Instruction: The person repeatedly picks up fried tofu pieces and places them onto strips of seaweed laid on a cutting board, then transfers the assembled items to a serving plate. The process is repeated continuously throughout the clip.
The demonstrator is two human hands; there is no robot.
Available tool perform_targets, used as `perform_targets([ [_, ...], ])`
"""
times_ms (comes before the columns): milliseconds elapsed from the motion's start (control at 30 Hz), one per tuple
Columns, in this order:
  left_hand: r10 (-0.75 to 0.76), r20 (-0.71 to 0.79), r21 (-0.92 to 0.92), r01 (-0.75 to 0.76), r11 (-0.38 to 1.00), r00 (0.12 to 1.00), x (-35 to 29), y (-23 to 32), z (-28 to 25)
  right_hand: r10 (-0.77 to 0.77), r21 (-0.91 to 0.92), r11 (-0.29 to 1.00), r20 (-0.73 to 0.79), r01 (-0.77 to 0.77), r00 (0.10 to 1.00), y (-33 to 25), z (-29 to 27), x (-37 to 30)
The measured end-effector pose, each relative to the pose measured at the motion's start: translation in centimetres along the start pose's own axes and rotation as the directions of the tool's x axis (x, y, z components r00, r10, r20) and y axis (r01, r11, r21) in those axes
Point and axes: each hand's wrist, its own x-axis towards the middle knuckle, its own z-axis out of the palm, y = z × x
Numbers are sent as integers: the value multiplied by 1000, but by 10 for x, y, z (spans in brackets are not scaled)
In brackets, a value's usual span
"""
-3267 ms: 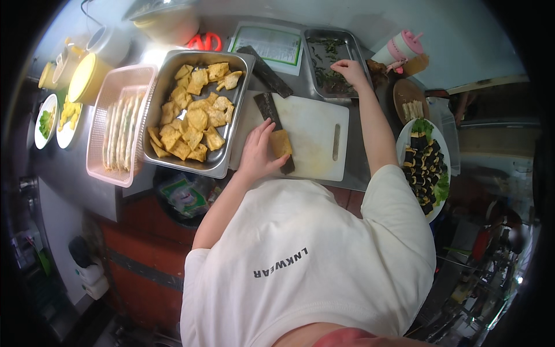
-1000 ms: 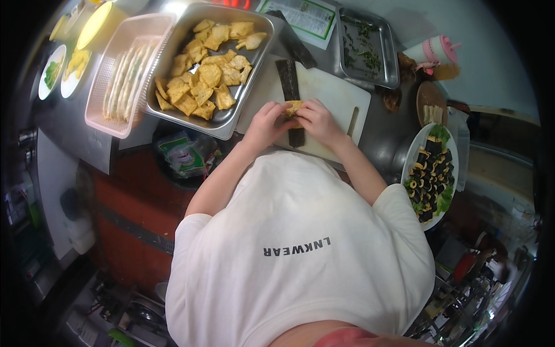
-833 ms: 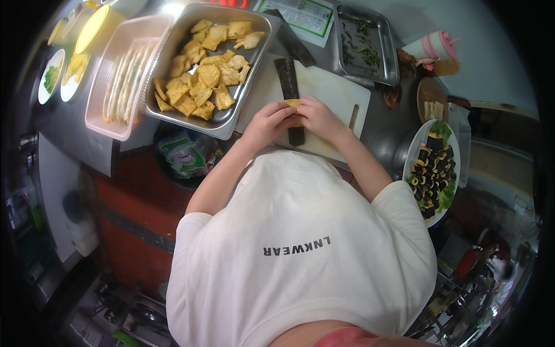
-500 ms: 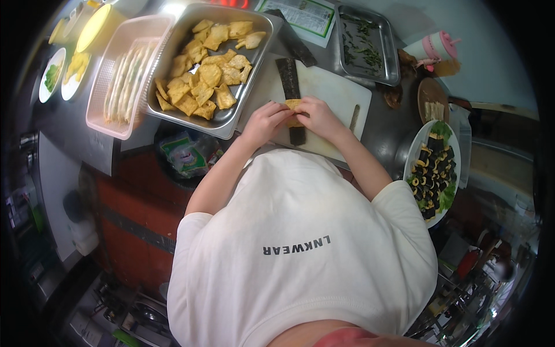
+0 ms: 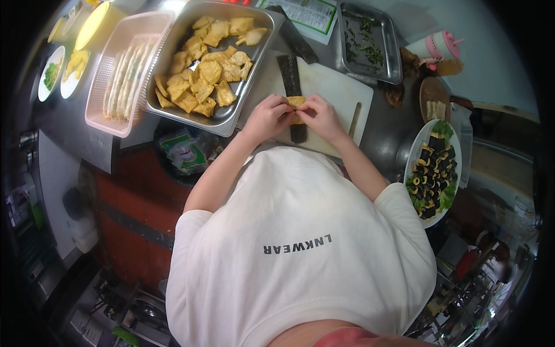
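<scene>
A strip of dark seaweed (image 5: 289,72) lies lengthwise on a white cutting board (image 5: 338,87). Across it sits a golden piece of fried tofu skin (image 5: 296,100), partly covered by fingers. My left hand (image 5: 270,118) pinches its near left side, fingers curled. From the right, my right hand (image 5: 321,117) pinches the same piece, the two sets of fingertips almost meeting over the strip. Whether something is inside the piece is hidden by my fingers.
Left of the board stands a steel tray (image 5: 230,124) of golden tofu pieces, then a pink basket (image 5: 92,110) of pale sticks. Another seaweed strip (image 5: 298,40) lies behind. A steel tray (image 5: 396,58) holds green strips; a white plate (image 5: 410,159) of dark rolls sits at right.
My fingertips have spread slightly apart, so more of the golden piece shows between them. Both hands stay at the same spot over the seaweed strip.
</scene>
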Motion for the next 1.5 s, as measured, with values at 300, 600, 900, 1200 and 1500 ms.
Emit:
perform_targets([
  [300, 15, 42, 14, -16, 1000, 999, 0, -2, 1, 15, 90, 996, 145, -28, 989, 6, -32, -15],
  [600, 43, 78, 12, -44, 999, 996, -2, 1, -3, -240, -116, 957, 187, 264, 952, 5, -20, -37],
  [900, 28, 85, 45, -32, 998, 996, -3, 7, -6, -86, -53, 995, -26, 84, 996, 1, -2, -19],
  [1200, -128, 27, 49, 126, 991, 991, 3, 8, 3, -355, -183, 921, -37, 343, 934, 5, 2, -18],
  [1500, -79, 11, 130, 77, 989, 997, 5, 5, 0, -139, -94, 987, -47, 134, 989, 2, 6, -6],
])
